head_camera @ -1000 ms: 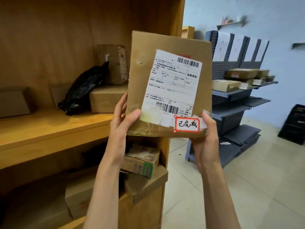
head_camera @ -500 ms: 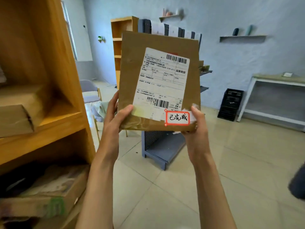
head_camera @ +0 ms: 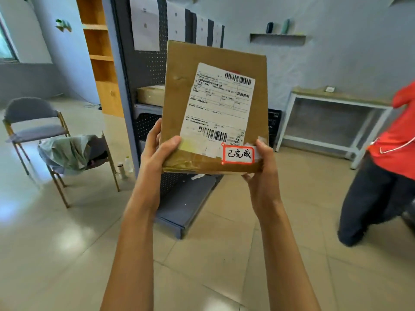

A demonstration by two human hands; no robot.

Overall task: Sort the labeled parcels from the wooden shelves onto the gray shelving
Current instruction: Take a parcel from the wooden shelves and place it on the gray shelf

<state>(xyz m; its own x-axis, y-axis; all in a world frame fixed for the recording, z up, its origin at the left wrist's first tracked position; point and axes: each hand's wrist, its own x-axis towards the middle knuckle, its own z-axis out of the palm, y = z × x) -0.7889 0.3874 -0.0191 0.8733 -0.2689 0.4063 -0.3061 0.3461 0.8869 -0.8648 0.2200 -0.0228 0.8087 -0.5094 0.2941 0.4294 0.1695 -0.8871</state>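
place: parcel sorting room | cues: gray pegboard shelving [head_camera: 143,70] holding a box [head_camera: 150,95] | wooden shelves [head_camera: 98,52] | labeled parcel [head_camera: 213,108] | tiled floor [head_camera: 67,243] | chair [head_camera: 33,122]

Flat labeled parcel [head_camera: 215,108] upright between left hand [head_camera: 155,158] and right hand [head_camera: 262,173], gray shelving [head_camera: 146,70] just behind.

Matt brown cardboard parcel [head_camera: 184,90] with glossy tape, paper label [head_camera: 219,104]; glossy floor tiles [head_camera: 67,243].

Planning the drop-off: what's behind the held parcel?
Behind the parcel stands the gray shelving, one box showing on it. Its other shelf space is covered.
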